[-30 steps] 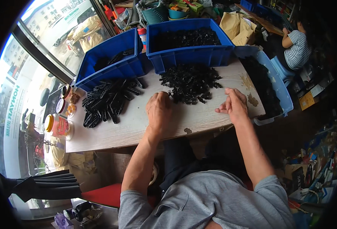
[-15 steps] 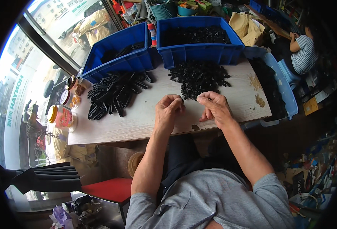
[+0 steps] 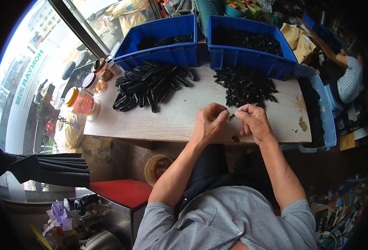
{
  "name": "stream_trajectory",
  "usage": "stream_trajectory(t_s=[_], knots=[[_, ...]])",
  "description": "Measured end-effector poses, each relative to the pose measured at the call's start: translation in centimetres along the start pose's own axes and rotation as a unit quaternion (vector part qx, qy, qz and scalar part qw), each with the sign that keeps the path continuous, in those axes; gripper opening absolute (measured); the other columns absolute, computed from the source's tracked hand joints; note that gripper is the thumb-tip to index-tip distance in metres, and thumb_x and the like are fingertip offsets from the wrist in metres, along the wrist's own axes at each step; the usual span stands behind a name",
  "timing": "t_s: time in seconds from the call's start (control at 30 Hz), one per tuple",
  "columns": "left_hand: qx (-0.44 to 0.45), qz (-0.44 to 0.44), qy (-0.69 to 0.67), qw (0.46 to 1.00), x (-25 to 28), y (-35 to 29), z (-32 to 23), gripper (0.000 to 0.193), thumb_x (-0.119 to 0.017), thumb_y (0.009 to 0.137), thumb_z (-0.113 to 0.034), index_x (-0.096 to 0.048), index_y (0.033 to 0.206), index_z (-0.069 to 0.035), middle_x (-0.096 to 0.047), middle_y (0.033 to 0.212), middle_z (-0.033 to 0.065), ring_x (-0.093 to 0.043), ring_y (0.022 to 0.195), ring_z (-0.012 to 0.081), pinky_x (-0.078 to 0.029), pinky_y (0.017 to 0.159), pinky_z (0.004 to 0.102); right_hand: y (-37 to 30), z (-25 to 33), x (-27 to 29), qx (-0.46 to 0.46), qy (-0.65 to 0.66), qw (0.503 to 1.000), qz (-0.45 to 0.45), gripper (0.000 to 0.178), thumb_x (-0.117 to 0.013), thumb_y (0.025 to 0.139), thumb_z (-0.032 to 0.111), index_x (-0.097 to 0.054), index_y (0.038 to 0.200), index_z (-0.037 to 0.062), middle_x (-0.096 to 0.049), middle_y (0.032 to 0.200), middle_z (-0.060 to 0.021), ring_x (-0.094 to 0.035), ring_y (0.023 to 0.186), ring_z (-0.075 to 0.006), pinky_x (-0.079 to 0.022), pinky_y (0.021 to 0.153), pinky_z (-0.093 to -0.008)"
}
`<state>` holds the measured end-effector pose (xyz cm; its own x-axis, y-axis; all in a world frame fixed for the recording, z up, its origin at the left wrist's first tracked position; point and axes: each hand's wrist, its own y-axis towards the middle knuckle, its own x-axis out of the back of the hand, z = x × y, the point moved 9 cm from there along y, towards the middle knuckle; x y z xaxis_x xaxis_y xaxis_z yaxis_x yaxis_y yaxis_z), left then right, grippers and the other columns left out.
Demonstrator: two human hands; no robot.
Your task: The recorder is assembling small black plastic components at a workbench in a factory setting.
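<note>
I work with two bare hands above the desk [image 3: 179, 125], twelve o'clock lying straight ahead of me. One small black piece [image 3: 232, 117] shows between my left grip [image 3: 210, 121] and my right grip [image 3: 255, 123], right at the fingertips. Each has its thumb drawn in against the fingers; I cannot tell which one bears the piece, or whether both do. The piece seems to slant, its long axis roughly from two to eight o'clock, but it is too small to say which end leads. One heap of small black parts [image 3: 246, 86] sits near, at one o'clock, too tangled to count. At ten o'clock lies one heap of long black parts [image 3: 150, 85], also uncountable, its nearest ends pointing toward six. Beyond the heaps stand two blue bins, one [image 3: 157, 58] between ten and eleven, one [image 3: 250, 62] between twelve and one, both holding black parts. Three jars [image 3: 82, 103] stand around nine o'clock; one pale blue tub [image 3: 329, 121] is at three.
</note>
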<state>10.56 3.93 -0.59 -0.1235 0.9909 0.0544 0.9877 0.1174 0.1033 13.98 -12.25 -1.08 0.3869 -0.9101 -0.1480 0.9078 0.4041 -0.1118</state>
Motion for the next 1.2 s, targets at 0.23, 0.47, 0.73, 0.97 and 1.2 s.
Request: stream_trajectory(t_s=[0.23, 0.47, 0.73, 0.97, 1.2], knots=[[-0.136, -0.258, 0.606, 0.740, 12.1, 0.3, -3.8, 0.040, -0.071, 0.074, -0.012, -0.063, 0.113, -0.007, -0.061, 0.117, 0.0091, -0.053, 0.112, 0.0314, -0.044, 0.092, 0.0453, -0.2, 0.0, 0.3, -0.006, 0.019, 1.000, -0.013, 0.020, -0.069, 0.088, 0.019, -0.061, 0.091, 0.0008, -0.048, 0.048, -0.0019, -0.054, 0.039, -0.0161, -0.048, 0.042, -0.0297], [-0.172, -0.141, 0.581, 0.783, 11.7, 1.2, -2.4, 0.039, -0.068, 0.077, -0.007, -0.063, 0.115, -0.005, -0.065, 0.107, 0.0118, -0.060, 0.095, 0.0325, -0.048, 0.083, 0.0399, -0.4, -0.1, 0.4, -0.013, 0.036, 0.999, -0.024, 0.019, -0.067, 0.089, 0.020, -0.060, 0.091, 0.0020, -0.049, 0.049, -0.0019, -0.057, 0.041, -0.0168, -0.047, 0.042, -0.0288], [-0.176, -0.159, 0.597, 0.766, 11.0, 0.0, -3.4, 0.026, -0.069, 0.085, -0.020, -0.067, 0.106, -0.006, -0.065, 0.108, 0.0110, -0.058, 0.099, 0.0326, -0.046, 0.085, 0.0429, -0.5, -0.3, 0.6, -0.017, 0.045, 0.998, -0.030, 0.019, -0.068, 0.089, 0.019, -0.061, 0.092, 0.0021, -0.050, 0.050, -0.0016, -0.058, 0.044, -0.0161, -0.051, 0.043, -0.0298], [-0.196, -0.188, 0.541, 0.796, 12.2, -1.6, -2.8, 0.023, -0.070, 0.084, -0.023, -0.067, 0.100, -0.007, -0.066, 0.103, 0.0107, -0.058, 0.094, 0.0322, -0.045, 0.083, 0.0426, -0.6, -0.2, 0.7, 0.001, 0.045, 0.999, -0.026, 0.019, -0.068, 0.089, 0.020, -0.061, 0.091, 0.0032, -0.050, 0.051, -0.0011, -0.059, 0.046, -0.0161, -0.053, 0.045, -0.0313], [-0.123, -0.195, 0.198, 0.953, 9.7, -2.9, -1.3, 0.016, -0.070, 0.087, -0.008, -0.065, 0.099, 0.000, -0.066, 0.079, 0.0043, -0.061, 0.069, 0.0142, -0.047, 0.063, 0.0274, -0.5, 0.0, 0.8, 0.024, 0.054, 0.997, -0.049, 0.017, -0.067, 0.090, 0.022, -0.062, 0.092, 0.0051, -0.049, 0.051, -0.0004, -0.059, 0.048, -0.0155, -0.056, 0.050, -0.0339]])
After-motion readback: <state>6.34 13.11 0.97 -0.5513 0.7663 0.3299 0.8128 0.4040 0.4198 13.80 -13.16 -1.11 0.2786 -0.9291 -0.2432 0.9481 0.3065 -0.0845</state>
